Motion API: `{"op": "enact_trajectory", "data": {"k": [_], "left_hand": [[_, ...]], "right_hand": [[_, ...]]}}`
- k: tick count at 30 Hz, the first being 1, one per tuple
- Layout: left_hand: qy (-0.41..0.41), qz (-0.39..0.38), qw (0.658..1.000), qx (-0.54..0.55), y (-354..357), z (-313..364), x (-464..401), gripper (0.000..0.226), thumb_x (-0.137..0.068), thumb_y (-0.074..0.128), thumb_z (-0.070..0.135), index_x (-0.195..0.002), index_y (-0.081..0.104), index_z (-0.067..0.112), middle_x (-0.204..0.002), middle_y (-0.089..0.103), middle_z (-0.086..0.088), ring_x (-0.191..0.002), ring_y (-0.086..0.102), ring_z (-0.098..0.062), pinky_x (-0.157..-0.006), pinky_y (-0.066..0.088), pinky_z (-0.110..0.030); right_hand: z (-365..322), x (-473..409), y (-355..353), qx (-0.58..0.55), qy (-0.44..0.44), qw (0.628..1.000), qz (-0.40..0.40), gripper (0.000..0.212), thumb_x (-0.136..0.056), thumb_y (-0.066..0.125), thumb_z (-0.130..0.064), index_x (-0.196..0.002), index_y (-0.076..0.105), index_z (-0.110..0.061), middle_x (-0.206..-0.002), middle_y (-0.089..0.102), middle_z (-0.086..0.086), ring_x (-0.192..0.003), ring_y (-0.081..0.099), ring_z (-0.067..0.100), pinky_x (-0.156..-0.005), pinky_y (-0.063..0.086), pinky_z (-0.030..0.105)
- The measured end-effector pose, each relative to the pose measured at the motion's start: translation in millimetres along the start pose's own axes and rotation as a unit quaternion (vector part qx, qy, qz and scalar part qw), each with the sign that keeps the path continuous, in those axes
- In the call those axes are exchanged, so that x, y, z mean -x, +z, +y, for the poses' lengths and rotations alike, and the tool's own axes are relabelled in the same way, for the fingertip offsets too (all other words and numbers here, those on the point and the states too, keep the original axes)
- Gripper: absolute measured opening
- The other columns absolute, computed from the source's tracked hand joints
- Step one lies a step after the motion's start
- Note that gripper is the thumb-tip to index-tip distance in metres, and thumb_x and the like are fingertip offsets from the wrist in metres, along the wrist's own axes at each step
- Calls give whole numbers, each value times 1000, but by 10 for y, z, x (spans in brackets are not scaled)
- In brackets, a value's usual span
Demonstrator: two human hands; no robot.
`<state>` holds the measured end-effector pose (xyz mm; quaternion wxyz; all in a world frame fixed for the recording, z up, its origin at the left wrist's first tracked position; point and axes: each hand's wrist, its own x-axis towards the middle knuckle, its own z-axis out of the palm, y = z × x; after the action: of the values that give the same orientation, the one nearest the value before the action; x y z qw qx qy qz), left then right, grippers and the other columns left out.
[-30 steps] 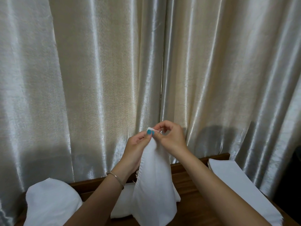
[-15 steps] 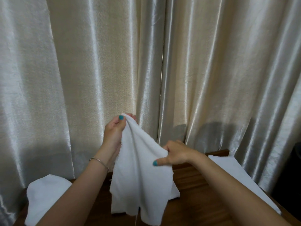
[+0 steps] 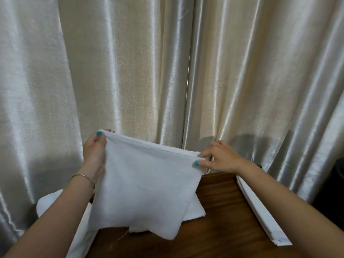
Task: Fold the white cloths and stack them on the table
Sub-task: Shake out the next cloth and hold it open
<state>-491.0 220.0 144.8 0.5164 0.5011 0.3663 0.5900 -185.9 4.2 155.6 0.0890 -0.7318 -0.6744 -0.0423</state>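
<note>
A white cloth (image 3: 145, 185) hangs spread in the air above the wooden table (image 3: 219, 216). My left hand (image 3: 94, 151) pinches its upper left corner between thumb and fingers. My right hand (image 3: 220, 158) pinches the upper right corner, a little lower than the left. The cloth's top edge runs taut between the two hands and its lower edge hangs ragged just above the table. More white cloths (image 3: 195, 209) lie behind and under it, mostly hidden. A loose white pile (image 3: 48, 203) shows at the left behind my forearm.
Shiny cream curtains (image 3: 167, 71) fill the whole background close behind the table. A flat white folded stack (image 3: 264, 216) lies along the table's right edge. Something dark stands at the far right (image 3: 335, 183).
My hands have moved apart: the left stayed up at the left, the right slid right along the top edge. The cloth went from a hanging bunch to a spread sheet.
</note>
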Motion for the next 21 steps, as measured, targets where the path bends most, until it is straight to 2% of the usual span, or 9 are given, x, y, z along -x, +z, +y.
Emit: {"op": "enact_trajectory", "data": {"k": [2, 3, 6, 8, 10, 12, 14, 18, 21], "left_hand": [[-13, 2, 1000, -26, -90, -81, -7, 19, -87, 58, 32, -79, 74, 37, -92, 71, 3, -89, 64, -19, -88, 50, -40], [-19, -3, 999, -32, -110, -105, 16, 19, -88, 57, 35, -81, 73, 38, -90, 70, 3, -88, 63, -19, -88, 50, -41], [-30, -13, 999, -21, -138, -168, 95, 27, -94, 50, 34, -80, 72, 35, -87, 68, 3, -85, 61, -17, -83, 48, -38], [-40, -17, 999, -13, -145, -221, 154, 27, -96, 48, 33, -82, 71, 33, -88, 68, 3, -85, 61, -16, -82, 48, -37], [-47, -34, 998, -13, -155, -273, 182, 26, -97, 48, 32, -83, 70, 32, -87, 68, 1, -84, 61, -19, -80, 48, -36], [-44, -48, 998, -12, -147, -323, 182, 27, -96, 49, 32, -83, 72, 31, -86, 68, -2, -85, 60, -21, -80, 48, -36], [-50, -56, 997, -9, -126, -334, 199, 27, -97, 48, 31, -84, 71, 30, -85, 67, -3, -83, 60, -21, -76, 48, -34], [-50, -64, 997, 15, -85, -290, 271, 26, -99, 46, 27, -85, 69, 26, -84, 64, -5, -78, 58, -19, -69, 47, -30], [-38, -62, 997, 21, -66, -212, 315, 23, -98, 48, 26, -87, 68, 26, -84, 65, -3, -72, 60, -14, -66, 49, -26]], "right_hand": [[42, -10, -7, -114, 9, 990, 78, 33, -83, 61, -53, -102, 72, -28, -82, 55, -25, -93, 45, 6, -94, 38, 34], [44, -15, 4, -151, 6, 980, 133, 24, -83, 69, -40, -97, 74, -22, -87, 60, -18, -95, 49, 8, -93, 42, 33], [42, -4, 7, -183, 26, 958, 221, 12, -76, 79, -21, -84, 75, -13, -113, 54, -4, -107, 45, 4, -95, 39, 16], [87, 24, -21, -156, 47, 969, 186, 10, -76, 80, -21, -78, 75, -13, -124, 51, -5, -116, 44, 4, -95, 33, 13], [128, 62, -50, -105, 51, 987, 113, 14, -82, 74, -21, -80, 74, -7, -127, 60, 2, -117, 54, 13, -95, 36, 18], [116, 115, -90, -88, 67, 992, 68, 17, -88, 67, -19, -90, 75, -4, -114, 69, 10, -105, 63, 22, -94, 47, 29], [80, 164, -138, -104, 95, 987, 76, 18, -87, 68, -19, -94, 75, -4, -99, 72, 9, -90, 65, 22, -85, 52, 35], [69, 249, -207, -267, 186, 930, 169, 13, -78, 78, -16, -87, 77, -7, -79, 71, -2, -71, 65, 6, -70, 50, 16], [64, 320, -266, -360, 179, 892, 209, 19, -74, 79, -9, -92, 76, -6, -71, 67, -3, -57, 59, -3, -61, 45, 3]]}}
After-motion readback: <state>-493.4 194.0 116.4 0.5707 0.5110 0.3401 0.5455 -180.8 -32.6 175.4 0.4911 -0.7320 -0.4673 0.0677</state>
